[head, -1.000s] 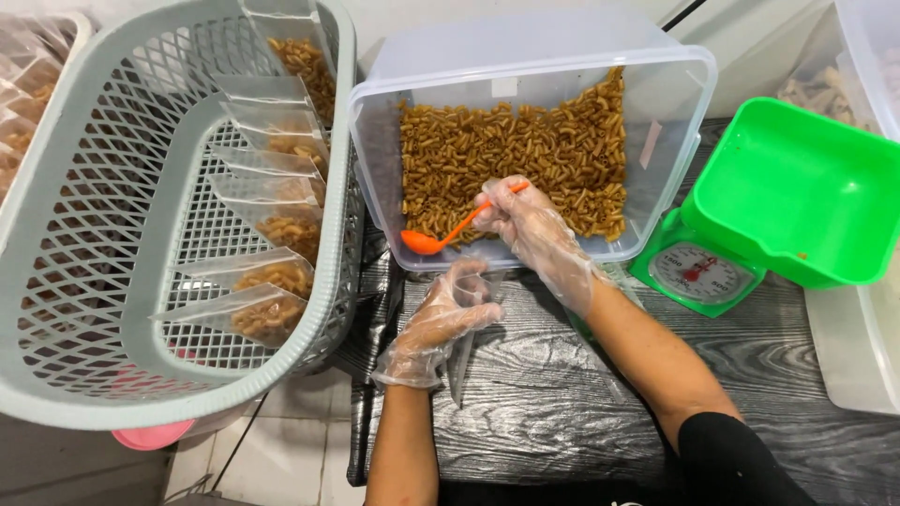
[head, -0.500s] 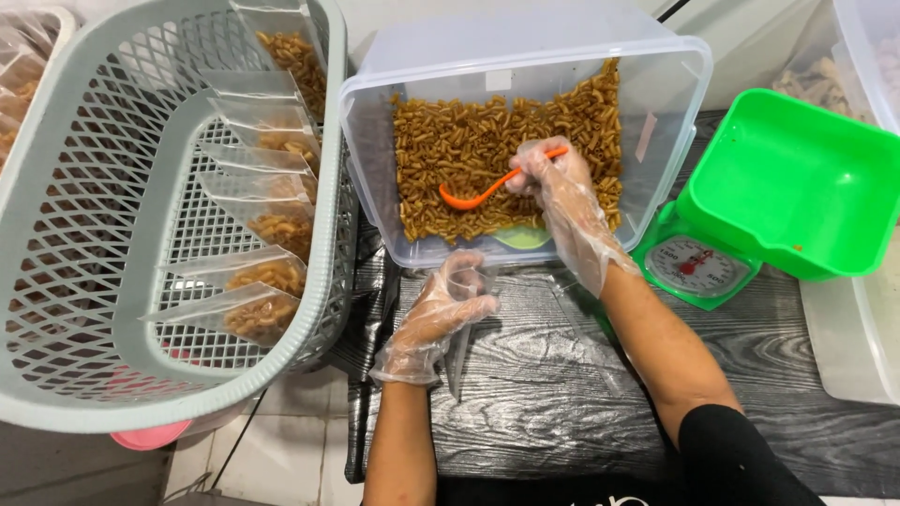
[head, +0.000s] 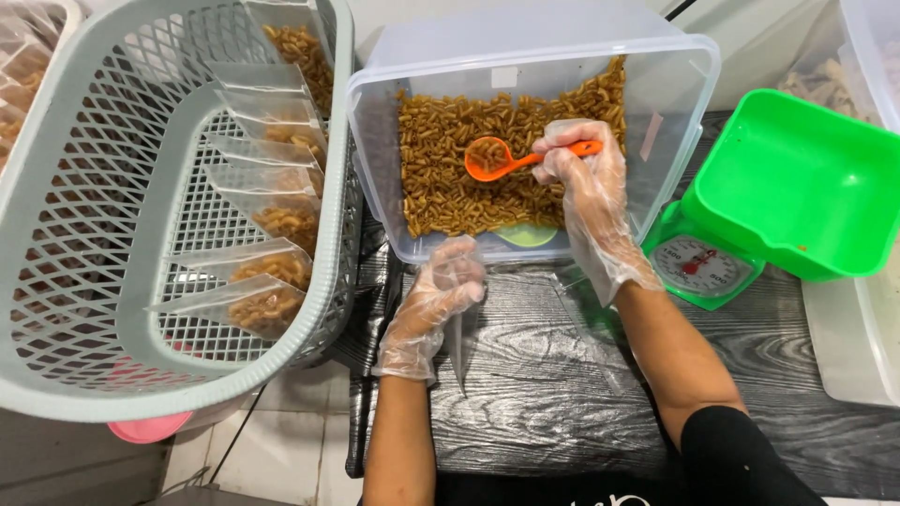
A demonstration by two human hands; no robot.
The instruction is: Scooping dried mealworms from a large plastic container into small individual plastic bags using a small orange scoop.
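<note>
My right hand (head: 583, 173), in a thin clear glove, grips the handle of an orange scoop (head: 497, 157) inside a clear plastic tub (head: 525, 56). The scoop bowl faces up and carries some brown curled snack pieces (head: 441, 169) above the heap in the tub. My gloved left hand (head: 433, 305) holds a small clear plastic bag (head: 459, 342) upright just in front of the tub, over the dark wood-grain table (head: 544, 403).
A grey lattice basket (head: 103, 356) at the left holds several filled clear bags (head: 267, 305) in a row. A green scale with a dial (head: 701, 267) and a green pan (head: 797, 187) stands at the right. A white tub (head: 858, 328) sits at the far right.
My right hand moved from the tub's front edge deeper into it. The scoop dipped into the snack pieces and now comes up with its bowl filled. My left hand stays with the bag.
</note>
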